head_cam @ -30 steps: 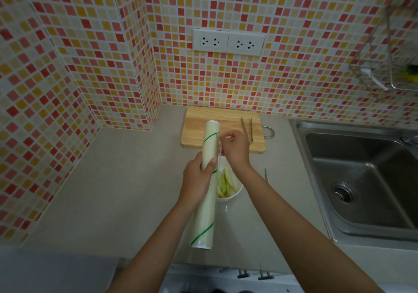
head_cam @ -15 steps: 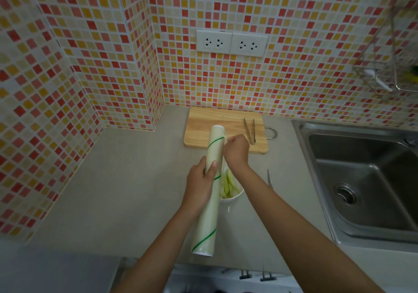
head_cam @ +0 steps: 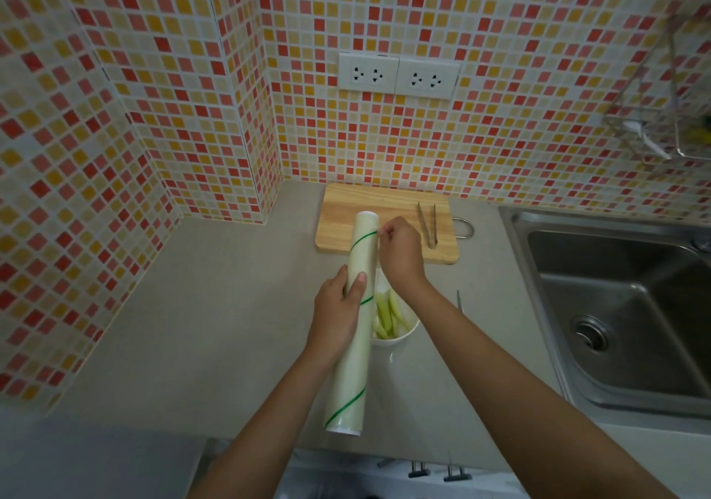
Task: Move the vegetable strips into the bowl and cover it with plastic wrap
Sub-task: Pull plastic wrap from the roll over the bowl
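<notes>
My left hand (head_cam: 340, 306) grips a long roll of plastic wrap (head_cam: 352, 364) around its middle and holds it lengthwise above the counter. The roll has thin green spiral lines. My right hand (head_cam: 400, 252) pinches at the wrap's edge near the roll's far end. Under my right wrist stands a white bowl (head_cam: 396, 339) with pale green vegetable strips (head_cam: 388, 314) in it. The roll hides the bowl's left side.
A wooden cutting board (head_cam: 388, 225) lies against the tiled wall with metal tongs (head_cam: 428, 223) on its right part. A steel sink (head_cam: 623, 314) is at the right. A thin metal tool (head_cam: 459, 300) lies right of the bowl. Wall sockets (head_cam: 398, 75) sit above.
My right hand has slid from the roll's middle up toward its far end. The left hand keeps its hold on the roll.
</notes>
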`<control>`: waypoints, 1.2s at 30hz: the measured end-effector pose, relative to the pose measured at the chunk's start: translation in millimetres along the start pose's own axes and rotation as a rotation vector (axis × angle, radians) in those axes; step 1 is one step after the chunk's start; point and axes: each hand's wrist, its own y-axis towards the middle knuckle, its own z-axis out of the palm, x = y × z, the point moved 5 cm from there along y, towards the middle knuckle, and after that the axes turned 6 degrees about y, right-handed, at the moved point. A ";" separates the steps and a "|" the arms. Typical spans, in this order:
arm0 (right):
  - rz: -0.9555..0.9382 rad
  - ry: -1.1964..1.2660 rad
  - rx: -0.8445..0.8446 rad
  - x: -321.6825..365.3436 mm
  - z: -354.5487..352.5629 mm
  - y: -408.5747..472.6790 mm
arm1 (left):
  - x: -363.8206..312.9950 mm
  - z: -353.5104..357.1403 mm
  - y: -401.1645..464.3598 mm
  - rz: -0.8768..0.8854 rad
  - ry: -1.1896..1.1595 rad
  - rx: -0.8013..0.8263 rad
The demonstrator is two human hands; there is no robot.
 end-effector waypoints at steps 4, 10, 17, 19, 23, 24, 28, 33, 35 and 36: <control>0.050 -0.083 -0.076 -2.0 0.6 -1.3 | -2.8 0.9 -1.9 0.029 -0.004 0.004; -0.257 -0.488 0.040 5.4 5.8 -8.9 | 3.4 -2.1 -2.6 0.016 0.058 0.012; -0.109 -0.306 -0.030 2.0 -1.8 -2.6 | 5.1 -1.7 -6.3 0.041 0.129 0.022; 0.032 -0.044 -0.069 -3.0 -3.1 -1.8 | 3.9 -1.6 -6.5 0.042 0.118 0.017; 0.252 0.199 -0.093 -14.6 -2.5 0.5 | 5.3 -3.0 -6.6 0.045 0.126 0.018; 0.255 0.212 -0.087 -16.6 -2.5 -0.1 | 5.7 -3.2 -6.5 0.046 0.138 0.022; 0.084 0.238 -0.028 -13.3 -4.4 -6.5 | 6.1 -5.6 -4.3 0.045 0.172 0.020; -0.082 0.003 0.031 -5.6 -7.7 -8.2 | 9.5 -4.4 -5.9 0.039 0.189 0.028; -0.177 -0.269 0.039 0.1 -7.4 -7.3 | 10.6 -3.7 -6.5 0.041 0.203 0.032; -0.209 -0.390 0.052 2.1 -6.6 -6.3 | 10.9 -3.8 -6.8 0.041 0.211 0.033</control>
